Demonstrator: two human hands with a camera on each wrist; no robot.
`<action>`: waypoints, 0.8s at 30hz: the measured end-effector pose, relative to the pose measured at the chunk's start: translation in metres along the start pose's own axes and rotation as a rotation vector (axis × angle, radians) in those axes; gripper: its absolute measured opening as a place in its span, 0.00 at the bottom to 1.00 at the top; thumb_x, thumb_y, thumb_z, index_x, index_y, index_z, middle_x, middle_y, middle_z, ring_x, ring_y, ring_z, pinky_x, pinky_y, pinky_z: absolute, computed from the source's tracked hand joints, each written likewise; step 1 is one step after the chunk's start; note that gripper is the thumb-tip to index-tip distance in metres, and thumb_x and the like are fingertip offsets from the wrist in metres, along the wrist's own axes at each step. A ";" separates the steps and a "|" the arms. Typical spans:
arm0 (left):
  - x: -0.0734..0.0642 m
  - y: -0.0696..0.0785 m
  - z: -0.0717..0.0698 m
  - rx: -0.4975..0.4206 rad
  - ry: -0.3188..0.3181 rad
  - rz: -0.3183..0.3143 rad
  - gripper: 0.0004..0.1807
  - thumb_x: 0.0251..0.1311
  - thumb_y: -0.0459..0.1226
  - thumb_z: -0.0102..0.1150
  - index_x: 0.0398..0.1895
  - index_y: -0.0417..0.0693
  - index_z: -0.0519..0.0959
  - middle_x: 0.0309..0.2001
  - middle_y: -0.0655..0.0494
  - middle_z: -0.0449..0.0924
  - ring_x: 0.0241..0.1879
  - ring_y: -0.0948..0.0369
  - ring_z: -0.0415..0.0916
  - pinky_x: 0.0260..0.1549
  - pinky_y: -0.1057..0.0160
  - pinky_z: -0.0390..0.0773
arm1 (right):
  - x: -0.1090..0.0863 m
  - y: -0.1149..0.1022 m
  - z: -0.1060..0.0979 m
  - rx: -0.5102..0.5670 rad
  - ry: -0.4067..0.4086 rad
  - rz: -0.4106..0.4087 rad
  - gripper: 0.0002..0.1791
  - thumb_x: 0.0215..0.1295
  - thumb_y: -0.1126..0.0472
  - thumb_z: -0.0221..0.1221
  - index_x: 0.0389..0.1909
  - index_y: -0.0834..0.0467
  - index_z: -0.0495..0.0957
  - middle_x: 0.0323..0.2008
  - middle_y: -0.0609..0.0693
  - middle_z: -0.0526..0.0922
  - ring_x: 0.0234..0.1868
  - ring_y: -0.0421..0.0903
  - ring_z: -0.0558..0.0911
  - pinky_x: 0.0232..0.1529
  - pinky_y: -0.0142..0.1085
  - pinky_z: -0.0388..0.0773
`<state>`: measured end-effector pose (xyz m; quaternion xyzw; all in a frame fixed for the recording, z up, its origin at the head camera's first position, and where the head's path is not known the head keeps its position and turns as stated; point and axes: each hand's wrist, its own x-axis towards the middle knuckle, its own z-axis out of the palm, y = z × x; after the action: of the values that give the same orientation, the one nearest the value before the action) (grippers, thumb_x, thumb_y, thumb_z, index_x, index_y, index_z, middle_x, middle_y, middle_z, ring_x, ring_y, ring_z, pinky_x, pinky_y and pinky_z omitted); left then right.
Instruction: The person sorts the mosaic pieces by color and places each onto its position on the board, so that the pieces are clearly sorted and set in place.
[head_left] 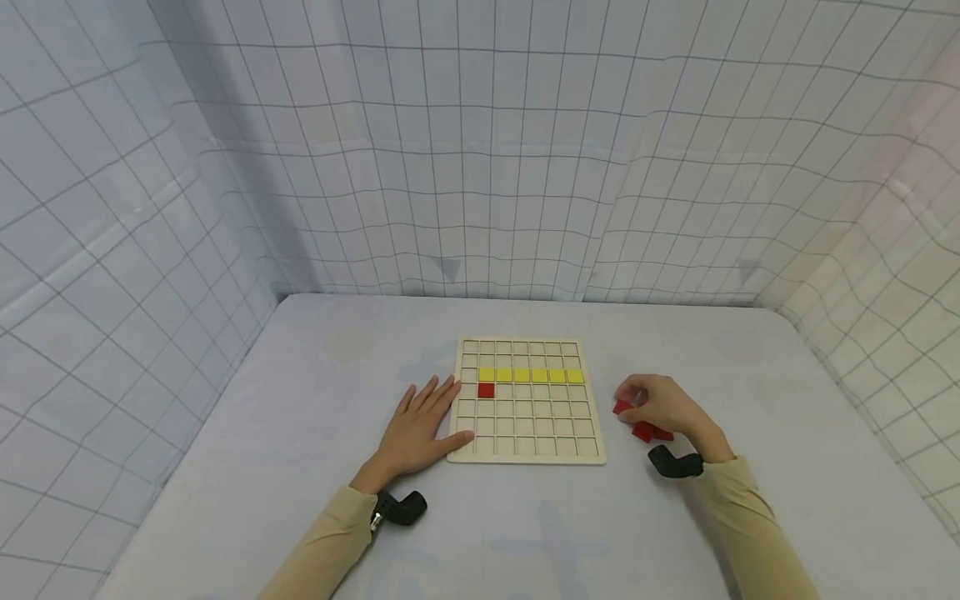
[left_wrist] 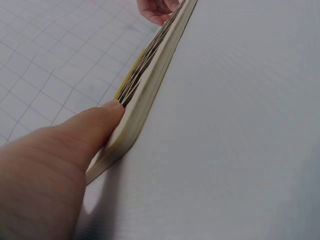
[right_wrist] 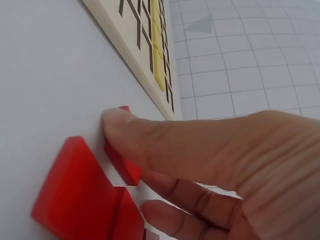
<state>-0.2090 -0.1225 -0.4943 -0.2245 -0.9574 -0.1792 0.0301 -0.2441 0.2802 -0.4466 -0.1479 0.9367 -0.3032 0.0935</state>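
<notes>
A cream grid board [head_left: 527, 459] lies on the table, with a row of yellow square tiles [head_left: 539, 376] across it. One red tile [head_left: 486, 390] sits in a cell just under the leftmost yellow one. My left hand [head_left: 417, 433] rests spread at the board's left edge, its thumb [left_wrist: 95, 125] on the lower left corner. To the right of the board, my right hand [head_left: 660, 406] pinches a red square tile [right_wrist: 122, 167] between thumb and fingers, low over the table. More loose red tiles [right_wrist: 75, 195] lie close under that hand, partly covered by it in the head view.
The white table [head_left: 360, 333] ends at a back wall of white grid-patterned cloth [head_left: 480, 167], with similar cloth on both sides. Black wrist cameras [head_left: 405, 508] are strapped at the cuffs of both beige sleeves [head_left: 757, 525].
</notes>
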 end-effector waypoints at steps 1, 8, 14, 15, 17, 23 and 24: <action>0.000 0.000 0.000 0.000 -0.005 -0.001 0.47 0.60 0.66 0.46 0.75 0.49 0.51 0.74 0.55 0.47 0.73 0.55 0.38 0.67 0.48 0.34 | 0.000 0.000 0.000 0.010 0.008 0.005 0.12 0.52 0.65 0.69 0.37 0.59 0.80 0.30 0.48 0.76 0.30 0.46 0.72 0.29 0.37 0.72; 0.000 0.000 0.000 0.006 -0.010 -0.002 0.47 0.60 0.66 0.46 0.75 0.49 0.51 0.74 0.56 0.47 0.73 0.55 0.37 0.67 0.49 0.33 | 0.000 0.000 0.001 0.035 0.036 0.076 0.13 0.52 0.62 0.70 0.37 0.60 0.80 0.30 0.49 0.77 0.31 0.47 0.73 0.30 0.37 0.72; 0.000 -0.001 0.001 0.005 0.000 0.005 0.47 0.60 0.65 0.46 0.75 0.49 0.51 0.74 0.55 0.48 0.73 0.55 0.38 0.67 0.48 0.34 | 0.000 0.001 0.002 0.031 0.032 0.128 0.13 0.51 0.58 0.71 0.35 0.59 0.80 0.27 0.48 0.77 0.28 0.46 0.73 0.29 0.36 0.72; 0.000 -0.001 0.001 0.005 0.002 0.006 0.47 0.60 0.65 0.46 0.75 0.49 0.51 0.74 0.55 0.48 0.73 0.55 0.38 0.67 0.48 0.34 | 0.000 0.001 0.002 0.023 0.033 0.124 0.13 0.51 0.58 0.71 0.35 0.59 0.80 0.27 0.48 0.77 0.28 0.46 0.73 0.28 0.36 0.72; 0.000 -0.001 0.001 0.002 0.005 0.005 0.47 0.60 0.65 0.46 0.75 0.49 0.52 0.74 0.55 0.48 0.73 0.55 0.39 0.67 0.48 0.35 | 0.000 0.001 0.003 0.015 0.041 0.126 0.12 0.51 0.58 0.70 0.34 0.58 0.80 0.27 0.47 0.77 0.28 0.46 0.73 0.28 0.36 0.71; -0.001 -0.001 0.002 -0.016 0.036 0.014 0.47 0.59 0.65 0.48 0.74 0.46 0.55 0.73 0.53 0.51 0.72 0.52 0.41 0.67 0.47 0.37 | 0.002 -0.001 0.003 -0.011 0.056 0.085 0.11 0.52 0.58 0.69 0.32 0.57 0.79 0.26 0.46 0.76 0.29 0.46 0.73 0.28 0.36 0.70; -0.001 -0.001 0.002 -0.017 0.040 0.017 0.47 0.59 0.65 0.48 0.74 0.46 0.55 0.73 0.53 0.52 0.72 0.52 0.42 0.67 0.47 0.37 | 0.002 -0.001 0.003 -0.018 0.059 0.076 0.11 0.53 0.58 0.69 0.33 0.57 0.79 0.27 0.46 0.76 0.29 0.46 0.73 0.29 0.36 0.70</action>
<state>-0.2087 -0.1230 -0.4969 -0.2290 -0.9532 -0.1913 0.0486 -0.2452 0.2768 -0.4489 -0.1039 0.9467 -0.2953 0.0759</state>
